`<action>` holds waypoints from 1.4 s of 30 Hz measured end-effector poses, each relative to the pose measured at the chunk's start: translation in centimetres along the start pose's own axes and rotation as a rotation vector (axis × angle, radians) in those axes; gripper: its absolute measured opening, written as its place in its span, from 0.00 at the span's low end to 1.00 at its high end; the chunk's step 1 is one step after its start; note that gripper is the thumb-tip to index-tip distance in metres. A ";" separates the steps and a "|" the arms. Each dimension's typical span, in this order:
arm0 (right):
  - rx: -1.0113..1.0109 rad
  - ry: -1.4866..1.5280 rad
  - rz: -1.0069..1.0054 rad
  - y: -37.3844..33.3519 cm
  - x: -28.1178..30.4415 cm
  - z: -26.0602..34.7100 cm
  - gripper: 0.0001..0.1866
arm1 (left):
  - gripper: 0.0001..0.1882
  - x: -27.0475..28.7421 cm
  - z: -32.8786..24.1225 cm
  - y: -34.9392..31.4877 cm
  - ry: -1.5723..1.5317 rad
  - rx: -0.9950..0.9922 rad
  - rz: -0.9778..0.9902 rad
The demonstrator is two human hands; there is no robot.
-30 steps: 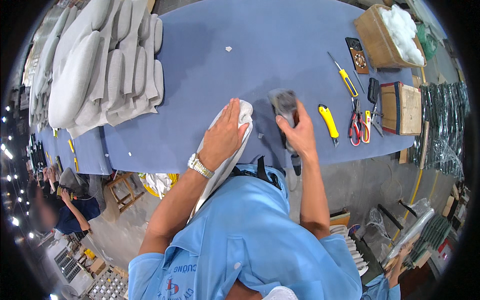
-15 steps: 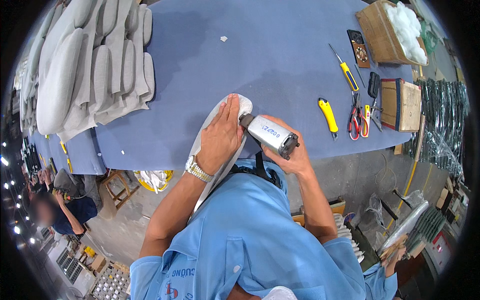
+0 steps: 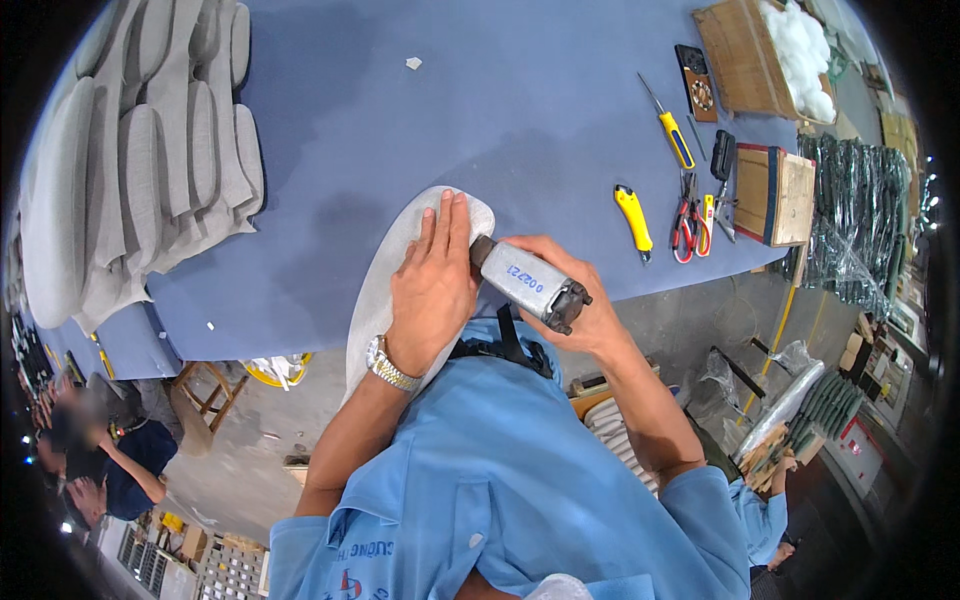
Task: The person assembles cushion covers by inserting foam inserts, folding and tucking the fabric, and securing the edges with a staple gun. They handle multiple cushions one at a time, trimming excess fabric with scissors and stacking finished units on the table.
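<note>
A long, rounded grey fabric-covered pad [image 3: 385, 262] stands at the near edge of the blue-covered table, reaching back toward my body. My left hand [image 3: 432, 280] lies on its face with fingers stretched out, a metal-banded watch on the wrist. In my right hand [image 3: 582, 300] is a silver power stapler [image 3: 525, 277], gripped round its handle, which is mostly hidden. The stapler's dark nose meets the pad's right edge beside my left fingers; whether it touches is hard to tell.
Stacked grey fabric pads [image 3: 150, 150] fill the table's left. At right lie a yellow-handled cutter [image 3: 632, 222], a screwdriver [image 3: 675, 138], red-handled pliers [image 3: 685, 228], a wooden box [image 3: 775, 195] and a carton [image 3: 740, 60] of white stuffing. A co-worker [image 3: 135, 460] is at lower left.
The pad has tilted so more of its broad face shows, and my left hand has turned with it. The stapler stays by its right edge. The table's contents have shifted left in view.
</note>
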State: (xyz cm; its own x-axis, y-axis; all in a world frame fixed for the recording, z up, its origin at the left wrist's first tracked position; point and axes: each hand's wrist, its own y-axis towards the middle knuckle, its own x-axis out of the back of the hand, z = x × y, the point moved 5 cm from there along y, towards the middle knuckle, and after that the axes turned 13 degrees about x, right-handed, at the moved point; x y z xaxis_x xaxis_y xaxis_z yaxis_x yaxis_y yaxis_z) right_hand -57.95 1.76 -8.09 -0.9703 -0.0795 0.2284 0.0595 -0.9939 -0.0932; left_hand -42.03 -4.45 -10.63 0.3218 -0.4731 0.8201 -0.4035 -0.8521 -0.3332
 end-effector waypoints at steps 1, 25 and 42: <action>0.002 -0.019 -0.004 0.1 0.0 -0.1 0.31 | 0.47 -0.1 -0.1 0.3 -0.007 0.002 0.002; 0.175 0.039 -0.067 -1.2 -0.7 -1.3 0.36 | 0.39 -0.1 0.4 -0.6 -0.036 -0.026 -0.119; 0.209 -0.071 -0.101 -3.3 2.2 -1.0 0.32 | 0.44 -1.0 1.3 -1.2 -0.151 0.270 -0.108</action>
State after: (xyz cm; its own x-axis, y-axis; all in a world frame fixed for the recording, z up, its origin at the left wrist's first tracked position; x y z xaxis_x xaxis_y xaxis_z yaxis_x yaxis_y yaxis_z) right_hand -60.49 4.98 -8.30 -0.9553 0.0234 0.2948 0.0173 -0.9907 0.1346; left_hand -40.78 -3.28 -11.61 0.4817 -0.3875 0.7860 -0.1247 -0.9181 -0.3762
